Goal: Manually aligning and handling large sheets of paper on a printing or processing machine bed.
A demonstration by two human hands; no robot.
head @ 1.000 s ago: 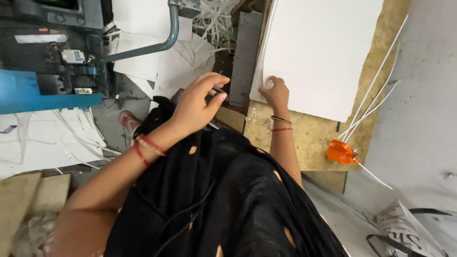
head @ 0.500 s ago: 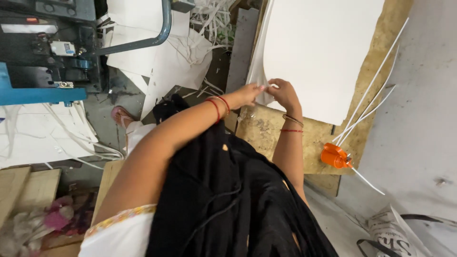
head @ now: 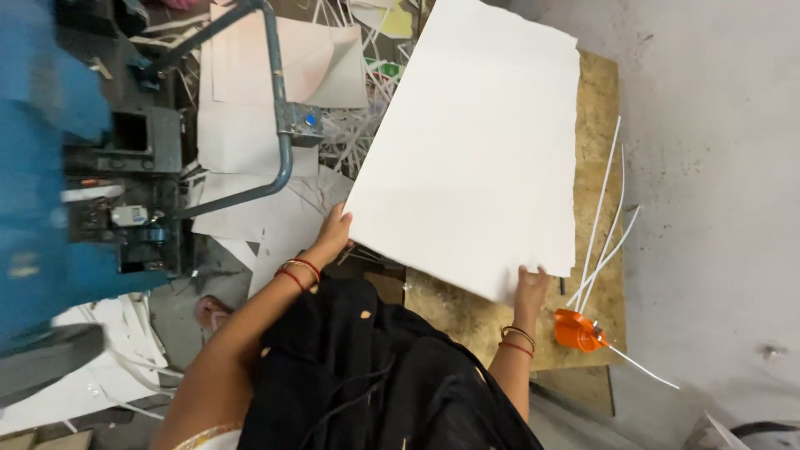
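Left hand [head: 333,235] and right hand [head: 530,289] grip near edge of white sheet stack [head: 475,150] (over wooden table [head: 596,125]); orange tool [head: 577,330] near right.

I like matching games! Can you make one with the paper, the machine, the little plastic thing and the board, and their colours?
Things:
1. stack of paper, held at its near edge by the left hand and right hand
2. machine
3. small plastic tool
4. board

Colours:
a. orange
b. brown
c. white
d. blue

Pairs: 1-c, 2-d, 3-a, 4-b
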